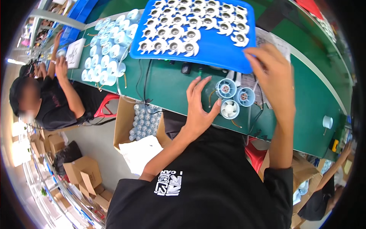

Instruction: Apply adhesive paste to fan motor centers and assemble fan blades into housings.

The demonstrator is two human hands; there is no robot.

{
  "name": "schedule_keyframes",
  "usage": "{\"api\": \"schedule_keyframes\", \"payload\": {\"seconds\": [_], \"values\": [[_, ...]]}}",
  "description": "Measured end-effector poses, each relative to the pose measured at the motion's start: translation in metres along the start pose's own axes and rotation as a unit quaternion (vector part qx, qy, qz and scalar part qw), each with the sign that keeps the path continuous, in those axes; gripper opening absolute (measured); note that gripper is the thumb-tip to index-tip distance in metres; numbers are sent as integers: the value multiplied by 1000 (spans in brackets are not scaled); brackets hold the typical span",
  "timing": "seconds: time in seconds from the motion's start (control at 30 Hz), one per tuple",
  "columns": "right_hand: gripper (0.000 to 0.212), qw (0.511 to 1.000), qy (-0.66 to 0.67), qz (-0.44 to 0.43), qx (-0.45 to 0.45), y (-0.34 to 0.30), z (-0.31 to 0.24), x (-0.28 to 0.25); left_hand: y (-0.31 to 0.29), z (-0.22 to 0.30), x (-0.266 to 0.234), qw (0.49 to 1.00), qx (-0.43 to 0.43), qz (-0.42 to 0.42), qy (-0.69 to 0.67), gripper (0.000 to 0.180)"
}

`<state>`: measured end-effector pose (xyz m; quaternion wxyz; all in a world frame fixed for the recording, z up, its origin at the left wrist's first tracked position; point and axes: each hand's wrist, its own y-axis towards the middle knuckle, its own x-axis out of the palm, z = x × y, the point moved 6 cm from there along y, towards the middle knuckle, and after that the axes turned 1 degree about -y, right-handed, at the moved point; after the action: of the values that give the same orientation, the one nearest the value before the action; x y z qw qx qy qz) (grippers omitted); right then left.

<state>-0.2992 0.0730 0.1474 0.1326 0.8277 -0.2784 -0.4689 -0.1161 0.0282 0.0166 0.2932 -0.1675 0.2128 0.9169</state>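
My left hand [200,108] has its fingers spread on the green bench, the thumb tip against a light blue round fan housing [237,114] with a white fan wheel [230,109] inside. Two more housings, a far one [225,88] and a right one [245,97], stand against it and show bare motor centres. My right hand [272,74] is raised over the lower right corner of a blue tray [221,47]. Its thumb and forefinger are bent toward each other and slightly blurred; whether anything lies between them cannot be made out. Rows of white fan wheels [176,31] fill much of the tray.
Many light blue housings [110,49] with wires stand at the bench's left. A lone housing [327,122] sits at far right. Black cables [146,82] cross the bench. Below, an open carton [124,126] holds more housings. A co-worker [53,95] sits at left.
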Motion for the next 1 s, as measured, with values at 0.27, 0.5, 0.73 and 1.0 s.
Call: {"api": "schedule_keyframes", "payload": {"seconds": [0.27, 0.5, 0.73, 1.0], "values": [[12, 899, -389, -100, -175, 21, 27, 49, 45, 10, 12, 985, 76, -145, 61, 67], [9, 838, -443, -154, -281, 20, 26, 74, 46, 1, 7, 982, 107, -152, 37, 72], [13, 849, -411, -154, -294, 23, 15, 57, 41, 6, -3, 983, 117, -131, 47, 60], [19, 860, -255, -42, -439, -8, -7, 23, 38, 10, -14, 986, 77, -109, 101, 70]]}}
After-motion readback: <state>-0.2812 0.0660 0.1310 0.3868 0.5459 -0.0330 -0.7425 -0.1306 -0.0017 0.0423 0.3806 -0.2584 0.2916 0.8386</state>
